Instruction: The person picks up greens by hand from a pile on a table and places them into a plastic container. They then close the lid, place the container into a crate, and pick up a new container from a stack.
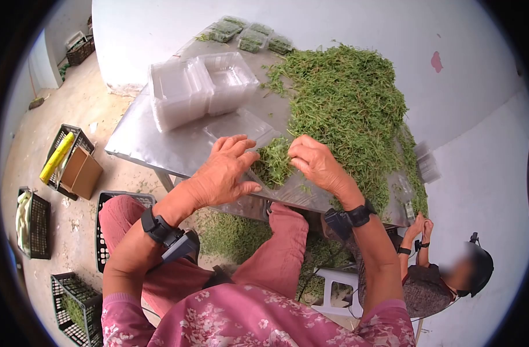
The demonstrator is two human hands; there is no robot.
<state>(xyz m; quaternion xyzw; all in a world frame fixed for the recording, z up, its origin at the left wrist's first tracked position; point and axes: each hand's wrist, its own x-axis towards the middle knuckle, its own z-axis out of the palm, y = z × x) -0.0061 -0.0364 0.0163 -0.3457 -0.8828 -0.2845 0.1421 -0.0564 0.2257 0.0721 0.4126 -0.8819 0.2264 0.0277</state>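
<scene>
Our worktop (134,130) carries a heap of greens (345,98); near its front edge lies our clear container (241,124). Our left hand (218,172) curves beside it, fingers loosely spread; our right hand (319,165) pinches the bunch (274,163) inside, whose stray stems we'd best tuck within.

Bright, even light overall; pale wall (189,23) nearly washed out. Soft glare on metal table (140,130), shiny highlights on plastic boxes (180,95). Shade under the table. Greens (345,98) fairly sharp. Heavy fisheye bending, black corners. Blurred patch over co-worker's head (475,269).
</scene>
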